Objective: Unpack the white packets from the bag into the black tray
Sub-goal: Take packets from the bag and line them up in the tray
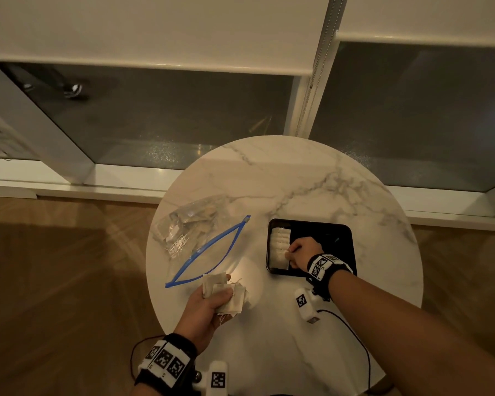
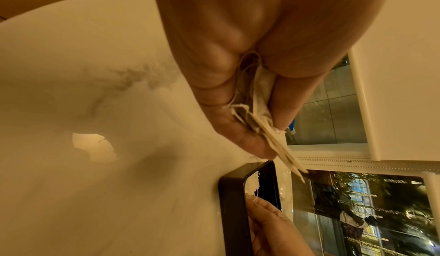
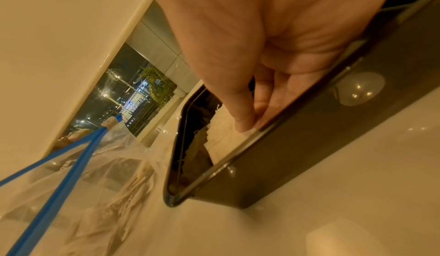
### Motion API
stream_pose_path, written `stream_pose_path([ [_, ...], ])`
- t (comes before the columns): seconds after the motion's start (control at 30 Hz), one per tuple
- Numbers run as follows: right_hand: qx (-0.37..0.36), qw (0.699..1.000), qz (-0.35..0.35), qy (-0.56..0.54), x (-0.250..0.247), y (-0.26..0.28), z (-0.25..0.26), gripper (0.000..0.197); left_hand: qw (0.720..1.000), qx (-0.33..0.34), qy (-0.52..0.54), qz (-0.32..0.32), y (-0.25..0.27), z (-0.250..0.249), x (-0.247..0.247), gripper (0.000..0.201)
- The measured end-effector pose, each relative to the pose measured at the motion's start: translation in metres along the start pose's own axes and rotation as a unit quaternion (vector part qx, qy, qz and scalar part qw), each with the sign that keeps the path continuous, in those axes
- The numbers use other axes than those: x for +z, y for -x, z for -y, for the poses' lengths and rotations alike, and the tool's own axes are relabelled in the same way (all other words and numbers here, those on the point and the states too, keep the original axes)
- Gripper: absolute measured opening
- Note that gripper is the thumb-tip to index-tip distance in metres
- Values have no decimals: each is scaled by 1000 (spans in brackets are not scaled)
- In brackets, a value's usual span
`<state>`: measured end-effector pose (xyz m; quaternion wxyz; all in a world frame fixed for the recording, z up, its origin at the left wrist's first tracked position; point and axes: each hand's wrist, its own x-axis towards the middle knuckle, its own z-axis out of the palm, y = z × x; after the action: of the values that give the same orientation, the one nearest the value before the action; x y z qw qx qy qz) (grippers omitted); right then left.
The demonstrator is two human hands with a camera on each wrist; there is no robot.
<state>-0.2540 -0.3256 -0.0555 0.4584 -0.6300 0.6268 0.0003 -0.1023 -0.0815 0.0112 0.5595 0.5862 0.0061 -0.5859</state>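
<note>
Marble bench [image 1: 312, 178]: left hand [image 1: 205, 311] clutches a bunch of white packets [image 1: 226, 294] near the open bag [image 1: 195, 238]; right hand [image 1: 305, 251] fingers [image 3: 243, 117] pinch a packet [image 1: 280, 260] in the black tray [image 1: 346, 238].

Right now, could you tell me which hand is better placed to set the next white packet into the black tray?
The right hand: it's already inside the black tray beside the row, while the left hand just holds spare packets.

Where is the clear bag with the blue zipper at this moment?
In the head view the bag lies on the left part of the marble table, left of the black tray and just beyond the left hand.
</note>
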Motion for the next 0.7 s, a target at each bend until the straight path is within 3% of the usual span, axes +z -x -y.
stream_pose_path([
  [0.57, -2, 1000, -7, -19, -12, 8, 5, 19, 1000, -6, -5, 16, -3, -1, 15, 34],
  [0.7, -26, 994, -30, -98, -24, 27, 16, 15, 1000, -11, 15, 17, -6, -5, 24, 32],
])
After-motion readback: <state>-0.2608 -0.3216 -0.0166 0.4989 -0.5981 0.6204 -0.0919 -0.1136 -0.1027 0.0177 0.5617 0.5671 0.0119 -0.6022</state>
